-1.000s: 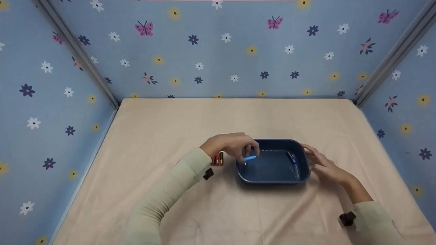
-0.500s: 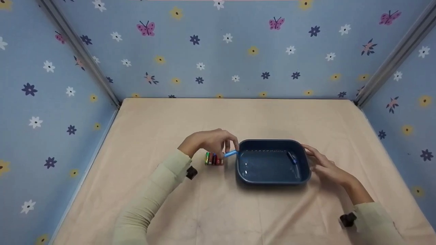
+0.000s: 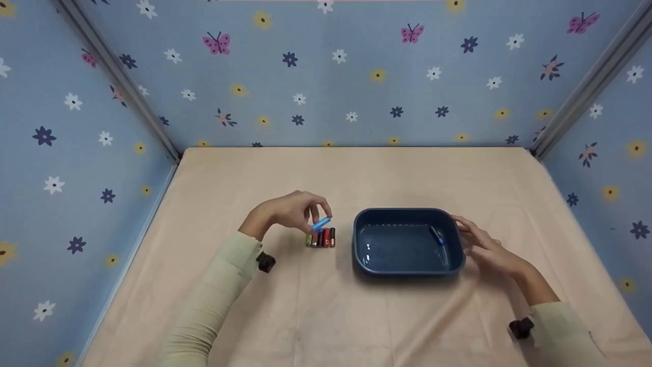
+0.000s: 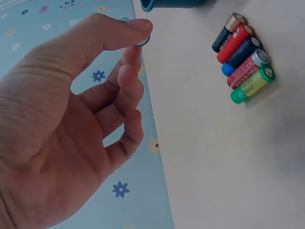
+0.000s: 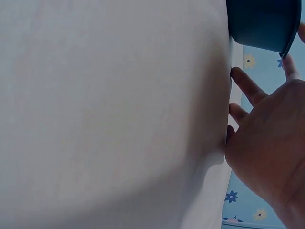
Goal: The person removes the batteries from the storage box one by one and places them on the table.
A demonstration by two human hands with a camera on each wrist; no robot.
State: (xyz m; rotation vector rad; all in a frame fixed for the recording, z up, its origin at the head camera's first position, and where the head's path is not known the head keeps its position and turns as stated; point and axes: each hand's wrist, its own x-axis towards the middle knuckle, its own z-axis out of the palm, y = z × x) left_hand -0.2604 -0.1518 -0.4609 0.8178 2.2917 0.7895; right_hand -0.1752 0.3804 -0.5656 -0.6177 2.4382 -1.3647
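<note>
My left hand (image 3: 295, 209) pinches a light blue battery (image 3: 321, 223) between thumb and fingertips, just above a row of several batteries (image 3: 326, 238). In the left wrist view the thumb hides most of the held battery, and the row (image 4: 243, 53) shows green, red, dark blue and copper-topped cells lying side by side. To the right stands a dark blue rectangular bin (image 3: 407, 271), with a dark battery (image 3: 436, 235) on its floor near the right wall. My right hand (image 3: 489, 251) rests against the bin's right side, fingers spread; the right wrist view shows fingertips at its rim.
A cream cloth (image 3: 326, 316) covers the table, creased near the front. Blue patterned panels (image 3: 346, 76) stand on the left, back and right, with grey posts (image 3: 117, 81) at the corners.
My left hand has moved left with the light blue battery, from over the bin to above the row of batteries. My right hand and the bin stay in place.
</note>
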